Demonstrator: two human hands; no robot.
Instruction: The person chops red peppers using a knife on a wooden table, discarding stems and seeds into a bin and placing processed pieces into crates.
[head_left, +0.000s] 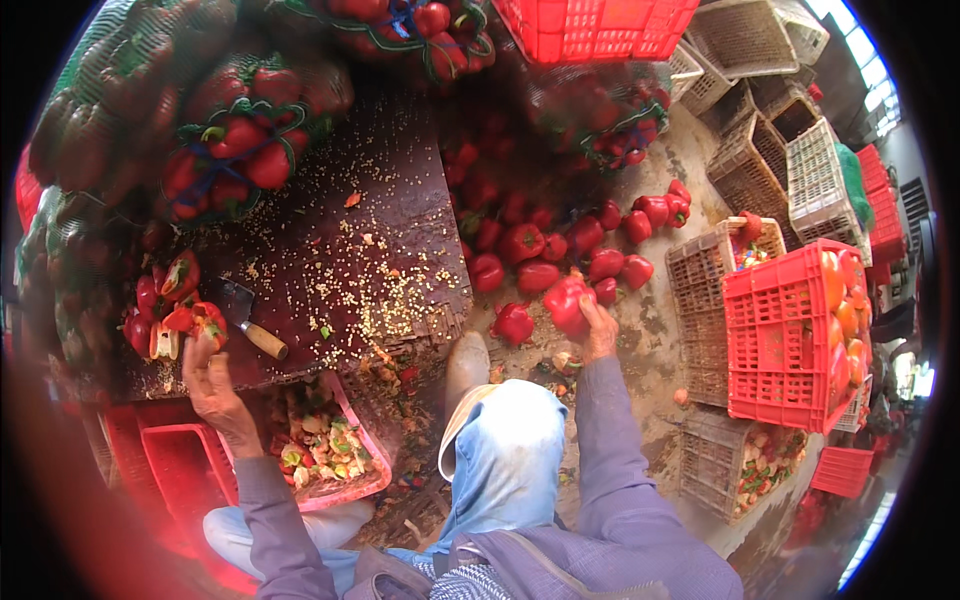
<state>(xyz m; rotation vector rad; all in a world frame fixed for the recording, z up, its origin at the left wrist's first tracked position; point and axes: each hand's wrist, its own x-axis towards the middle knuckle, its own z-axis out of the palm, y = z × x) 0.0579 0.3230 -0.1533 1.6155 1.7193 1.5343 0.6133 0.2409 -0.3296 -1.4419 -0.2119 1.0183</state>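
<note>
My right hand grips a red bell pepper above the concrete floor. Beneath and beyond it lies a heap of whole red bell peppers. On the left, my left hand is at the near edge of a dark wooden board, its fingers apart. Just past those fingertips sit cut-open red peppers; whether the hand touches them is hard to tell. A short broad-bladed knife with a wooden handle rests on the board, right of the cut pieces. Pale seeds are scattered over the wood.
Below the board, a pink crate holds pepper cores. Green mesh sacks of peppers crowd the far left. To my right stand a red crate of peppers and beige crates, one with scraps. My boot is beside the board.
</note>
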